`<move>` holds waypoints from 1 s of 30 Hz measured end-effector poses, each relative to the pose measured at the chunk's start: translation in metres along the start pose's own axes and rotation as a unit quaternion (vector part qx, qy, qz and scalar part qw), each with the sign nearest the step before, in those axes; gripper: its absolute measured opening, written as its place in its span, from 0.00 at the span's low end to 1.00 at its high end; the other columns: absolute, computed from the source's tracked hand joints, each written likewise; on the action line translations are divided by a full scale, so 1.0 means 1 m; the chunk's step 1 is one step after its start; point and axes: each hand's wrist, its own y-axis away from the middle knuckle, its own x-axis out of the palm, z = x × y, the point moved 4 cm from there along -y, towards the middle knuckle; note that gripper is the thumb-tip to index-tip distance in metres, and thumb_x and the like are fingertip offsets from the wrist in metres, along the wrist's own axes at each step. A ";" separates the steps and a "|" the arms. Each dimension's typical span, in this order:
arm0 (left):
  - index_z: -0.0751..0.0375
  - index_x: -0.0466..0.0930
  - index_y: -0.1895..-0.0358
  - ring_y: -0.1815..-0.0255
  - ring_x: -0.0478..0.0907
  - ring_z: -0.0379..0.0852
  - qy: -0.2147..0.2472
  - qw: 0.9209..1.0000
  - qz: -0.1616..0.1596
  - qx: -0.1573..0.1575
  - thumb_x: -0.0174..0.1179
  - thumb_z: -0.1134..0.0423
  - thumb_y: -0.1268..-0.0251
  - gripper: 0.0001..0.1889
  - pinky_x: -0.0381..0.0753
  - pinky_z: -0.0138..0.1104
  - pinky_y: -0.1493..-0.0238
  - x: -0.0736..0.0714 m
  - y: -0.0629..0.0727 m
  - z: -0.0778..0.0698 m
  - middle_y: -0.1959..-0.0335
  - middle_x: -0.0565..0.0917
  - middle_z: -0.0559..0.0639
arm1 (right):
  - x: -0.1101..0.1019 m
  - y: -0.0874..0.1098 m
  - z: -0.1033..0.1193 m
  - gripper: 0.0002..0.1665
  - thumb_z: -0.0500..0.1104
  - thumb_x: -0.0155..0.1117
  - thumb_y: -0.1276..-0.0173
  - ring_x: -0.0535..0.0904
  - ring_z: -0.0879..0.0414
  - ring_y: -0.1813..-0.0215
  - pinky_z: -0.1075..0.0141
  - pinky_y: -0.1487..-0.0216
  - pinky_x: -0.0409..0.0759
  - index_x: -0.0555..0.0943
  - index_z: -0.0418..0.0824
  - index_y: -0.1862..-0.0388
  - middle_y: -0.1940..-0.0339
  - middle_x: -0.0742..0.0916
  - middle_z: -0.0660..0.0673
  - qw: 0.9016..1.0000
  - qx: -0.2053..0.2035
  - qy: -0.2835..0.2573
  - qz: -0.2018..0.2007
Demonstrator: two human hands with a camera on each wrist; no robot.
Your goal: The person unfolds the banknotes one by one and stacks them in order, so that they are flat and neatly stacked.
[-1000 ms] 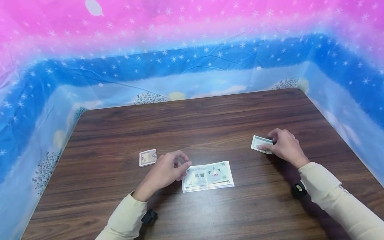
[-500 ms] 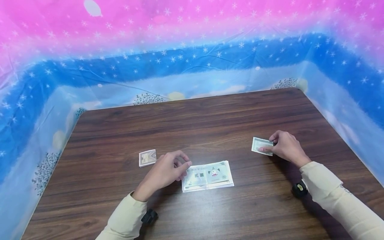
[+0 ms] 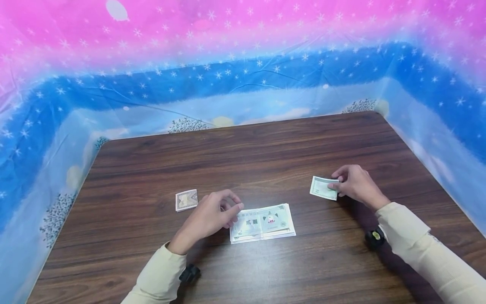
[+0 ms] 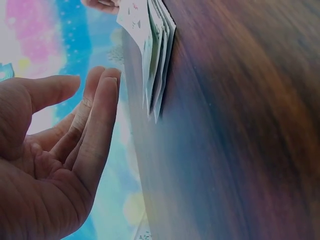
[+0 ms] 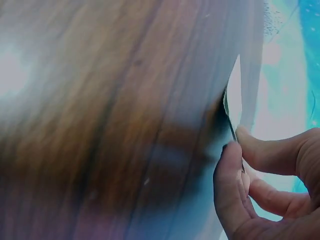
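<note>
On the right of the table, my right hand [image 3: 358, 185] pinches a small folded green play banknote [image 3: 321, 187] by its right end. The right wrist view has this note [image 5: 234, 95] edge-on between thumb and fingertips, tilted over the wood. A stack of green play banknotes [image 3: 271, 226] lies at the middle front. My left hand [image 3: 212, 216] hovers at that stack's left end, fingers loosely bent and holding nothing. In the left wrist view, the thumb and fingers of the left hand [image 4: 65, 135] are apart, with the stack's layered edges [image 4: 157, 60] beyond them.
A small folded brown banknote [image 3: 186, 200] lies on the table [image 3: 243, 164] just left of my left hand. Snowflake-printed pink and blue cloth [image 3: 228, 69] stands along the table's back and sides. Black wrist cameras [image 3: 190, 274] hang under both sleeves.
My right hand has shifted slightly left and toward me with the folded green banknote, which has turned a little. The left hand, the stack and the brown note stay where they were.
</note>
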 end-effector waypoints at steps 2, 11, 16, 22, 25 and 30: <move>0.63 0.82 0.55 0.77 0.85 0.49 0.012 1.000 0.003 0.002 0.63 0.64 0.28 0.06 0.87 0.40 0.74 0.000 0.000 -0.001 0.76 0.86 0.54 | 0.003 -0.001 0.002 0.19 0.36 0.70 0.33 0.85 0.56 0.74 0.63 0.70 0.87 0.80 0.22 0.50 0.71 0.79 0.44 0.999 0.003 -0.046 0.018; 0.67 0.81 0.54 0.74 0.86 0.56 0.073 0.997 0.014 0.015 0.62 0.67 0.28 0.06 0.88 0.41 0.71 0.005 -0.002 -0.006 0.73 0.87 0.60 | 0.013 -0.007 0.018 0.20 0.33 0.68 0.31 0.83 0.59 0.69 0.64 0.62 0.88 0.77 0.20 0.47 0.63 0.84 0.38 0.983 0.022 -0.173 0.064; 0.75 0.81 0.52 0.72 0.87 0.60 0.148 0.989 0.024 0.010 0.62 0.69 0.29 0.10 0.89 0.44 0.68 0.014 -0.007 -0.009 0.70 0.87 0.65 | 0.023 -0.007 0.037 0.21 0.33 0.67 0.30 0.84 0.58 0.67 0.65 0.60 0.87 0.74 0.20 0.45 0.60 0.85 0.36 0.972 0.028 -0.218 0.080; 0.79 0.79 0.49 0.69 0.88 0.61 0.228 0.973 0.025 -0.009 0.62 0.71 0.30 0.14 0.89 0.46 0.64 0.024 -0.013 -0.013 0.64 0.87 0.71 | 0.039 -0.004 0.062 0.21 0.30 0.67 0.31 0.85 0.57 0.66 0.63 0.57 0.88 0.72 0.20 0.45 0.62 0.84 0.38 0.953 0.029 -0.283 0.103; 0.79 0.79 0.47 0.67 0.88 0.61 0.246 0.969 0.027 -0.021 0.63 0.71 0.30 0.15 0.89 0.45 0.62 0.029 -0.015 -0.014 0.62 0.87 0.71 | 0.048 -0.002 0.072 0.21 0.30 0.67 0.32 0.85 0.57 0.66 0.63 0.57 0.87 0.72 0.20 0.45 0.63 0.84 0.39 0.944 0.031 -0.306 0.115; 0.79 0.80 0.47 0.66 0.89 0.59 0.260 0.964 0.030 -0.035 0.63 0.70 0.30 0.14 0.89 0.45 0.61 0.034 -0.018 -0.015 0.60 0.87 0.69 | 0.060 0.001 0.086 0.22 0.30 0.68 0.32 0.86 0.56 0.66 0.61 0.55 0.87 0.72 0.22 0.45 0.62 0.84 0.38 0.931 0.040 -0.338 0.133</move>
